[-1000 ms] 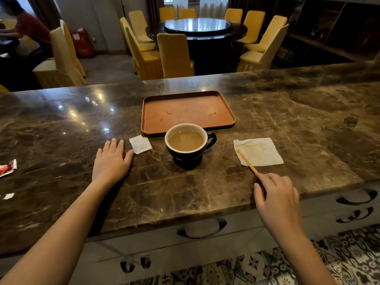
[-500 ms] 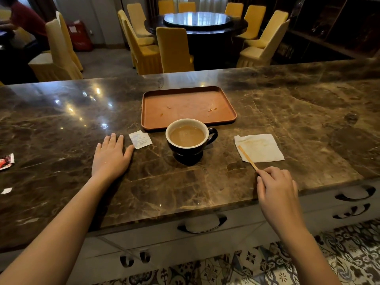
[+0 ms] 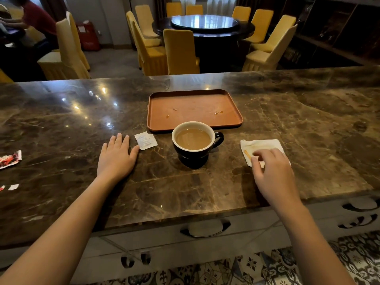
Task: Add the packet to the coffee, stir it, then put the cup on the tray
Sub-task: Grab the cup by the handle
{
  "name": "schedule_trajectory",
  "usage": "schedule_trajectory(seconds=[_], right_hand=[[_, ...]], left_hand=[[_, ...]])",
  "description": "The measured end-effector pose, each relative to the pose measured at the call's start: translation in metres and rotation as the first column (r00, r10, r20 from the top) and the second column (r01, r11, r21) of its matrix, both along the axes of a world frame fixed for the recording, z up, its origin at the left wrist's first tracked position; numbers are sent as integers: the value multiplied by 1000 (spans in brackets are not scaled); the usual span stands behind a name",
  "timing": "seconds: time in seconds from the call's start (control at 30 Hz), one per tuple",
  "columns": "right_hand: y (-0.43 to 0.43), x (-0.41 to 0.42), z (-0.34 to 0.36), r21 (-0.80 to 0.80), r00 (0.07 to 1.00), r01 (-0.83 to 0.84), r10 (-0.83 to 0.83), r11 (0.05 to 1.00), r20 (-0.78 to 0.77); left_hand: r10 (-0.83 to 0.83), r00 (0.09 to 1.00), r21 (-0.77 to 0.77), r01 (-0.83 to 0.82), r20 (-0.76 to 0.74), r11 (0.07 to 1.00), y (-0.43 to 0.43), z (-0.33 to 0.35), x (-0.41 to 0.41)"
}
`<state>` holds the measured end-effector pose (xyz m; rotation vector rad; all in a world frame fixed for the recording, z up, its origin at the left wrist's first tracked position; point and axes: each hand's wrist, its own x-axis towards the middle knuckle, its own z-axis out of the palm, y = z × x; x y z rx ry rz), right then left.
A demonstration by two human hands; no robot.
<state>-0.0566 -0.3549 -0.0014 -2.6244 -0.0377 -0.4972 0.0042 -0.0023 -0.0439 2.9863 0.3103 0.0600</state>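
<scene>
The left hand (image 3: 117,157) is laid flat on the marble counter (image 3: 61,128), palm down, fingers spread and nothing grasped. Just beyond its thumb, apart from it, a small white packet (image 3: 146,140) is seen lying flat on the counter. The right hand (image 3: 273,173) is held over the near edge of a white napkin (image 3: 261,144), with fingers curled downward around the near end of a thin wooden stirrer (image 3: 247,154); whether the stirrer is pinched or merely touched cannot be told, as the fingertips cover that end. The free end of the stirrer is seen resting on the napkin.

Between the two hands, nearer the right, a dark cup (image 3: 194,145) with a pale inner wall is placed upright on the counter, filled with light brown coffee, its handle turned toward the right hand. Directly beyond the cup, close to its far rim, a brown rectangular tray (image 3: 156,112) is set, marked by a few small spots. Nothing is placed between either hand and the cup.

Far out past the left hand, a torn red-and-white wrapper (image 3: 10,159) and a smaller scrap (image 3: 11,187) are found at the counter's edge. Below the hands, drawer handles (image 3: 205,229) are shown. Behind the counter, yellow chairs (image 3: 181,50) are grouped around a dark round table (image 3: 203,25).
</scene>
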Motion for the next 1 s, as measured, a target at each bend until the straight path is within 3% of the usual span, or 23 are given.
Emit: schedule_trajectory(seconds=[0.1, 0.23, 0.43, 0.5, 0.67, 0.73, 0.87, 1.0], right_hand=[[15, 27, 12, 144, 985, -157, 165, 977, -44], [35, 69, 18, 213, 915, -264, 314, 941, -253], [38, 91, 20, 483, 774, -273, 488, 832, -403], [33, 94, 22, 461, 736, -336, 535, 821, -416], [27, 105, 34, 219, 711, -502, 544, 836, -445], [25, 109, 39, 243, 658, -518, 563, 820, -501], [21, 113, 38, 476, 477, -456, 658, 752, -582], [20, 112, 29, 616, 425, -342, 701, 710, -573]], left_hand=[[6, 1000, -5, -6, 1, 1000, -1, 1, 0], [8, 1000, -10, -8, -4, 1000, -3, 3, -1], [11, 1000, -6, -11, -5, 1000, -3, 4, -3], [10, 1000, -5, -10, -8, 1000, -3, 3, -3], [9, 1000, -2, -9, -3, 1000, -3, 3, -2], [10, 1000, -3, -10, -2, 1000, -3, 3, -3], [12, 1000, -7, -12, -4, 1000, -3, 3, -1], [11, 1000, -14, -11, 3, 1000, -4, 3, -3]])
